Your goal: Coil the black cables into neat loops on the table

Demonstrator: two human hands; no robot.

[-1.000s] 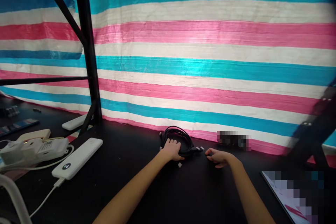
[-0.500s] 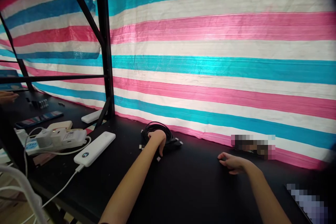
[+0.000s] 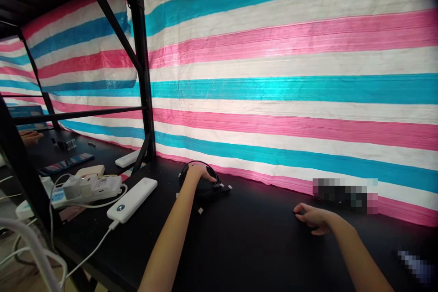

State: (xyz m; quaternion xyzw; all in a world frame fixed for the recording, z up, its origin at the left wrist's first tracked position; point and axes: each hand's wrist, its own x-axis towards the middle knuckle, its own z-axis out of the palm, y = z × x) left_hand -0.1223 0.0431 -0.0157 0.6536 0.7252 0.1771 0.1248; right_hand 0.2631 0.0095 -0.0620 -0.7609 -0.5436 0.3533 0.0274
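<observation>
Head view: a black coiled cable [image 3: 205, 182] lies on the black table [image 3: 253, 242] by the striped tarp [image 3: 273, 91], under the left hand [image 3: 199, 174], which grips it. Well apart to the right, the right hand [image 3: 313, 216] rests loosely curled, empty.

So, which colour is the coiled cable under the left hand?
Black, with small white tags, seen in the head view: coiled cable under the left hand.
</observation>
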